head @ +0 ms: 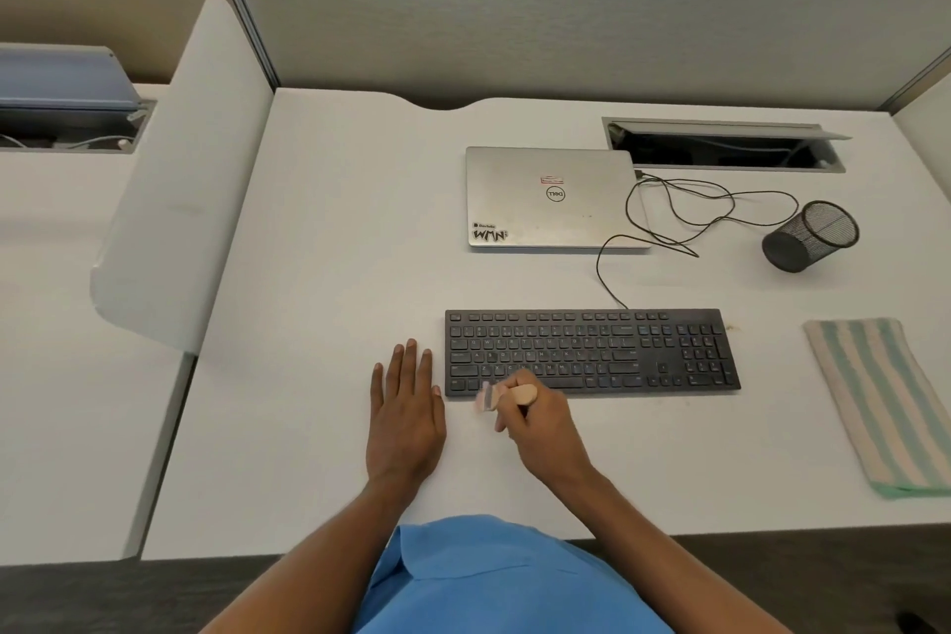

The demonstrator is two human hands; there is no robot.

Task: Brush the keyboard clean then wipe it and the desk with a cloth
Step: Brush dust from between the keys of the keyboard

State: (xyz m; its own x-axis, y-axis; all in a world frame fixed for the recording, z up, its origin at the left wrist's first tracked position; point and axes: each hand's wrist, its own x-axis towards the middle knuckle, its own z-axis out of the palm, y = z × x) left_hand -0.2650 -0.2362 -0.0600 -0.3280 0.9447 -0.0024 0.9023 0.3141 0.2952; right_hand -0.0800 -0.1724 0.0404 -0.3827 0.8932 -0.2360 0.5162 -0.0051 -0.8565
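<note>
Right hand (pixel 540 432) is gripping a small brush with a pale wooden handle (pixel 507 396), fingers curled round the handle. The bristles are blurred and are meeting the front-left corner of the flat black keyboard (pixel 592 350), at the bottom key row. Left hand (pixel 406 407) is lying palm down, fingers straight, on the white desk (pixel 334 247) just beside the keyboard's left edge, holding nothing.

Judgement: the brushing step is under way. Strokes are best running along the key rows and out toward the near edge, so that debris is leaving the gaps. The left hand could be bracing the keyboard's side against sliding.

Bare desk is lying open in front and to the left. Behind, a thin black cable (pixel 612 268) is looping toward a closed silver laptop (pixel 550 196). A black mesh pen cup (pixel 810 237) is lying tipped at far right. The green-and-cream striped cloth (pixel 880 407) is lying well right of the keyboard, untouched, with its near end close to the desk's front edge.
</note>
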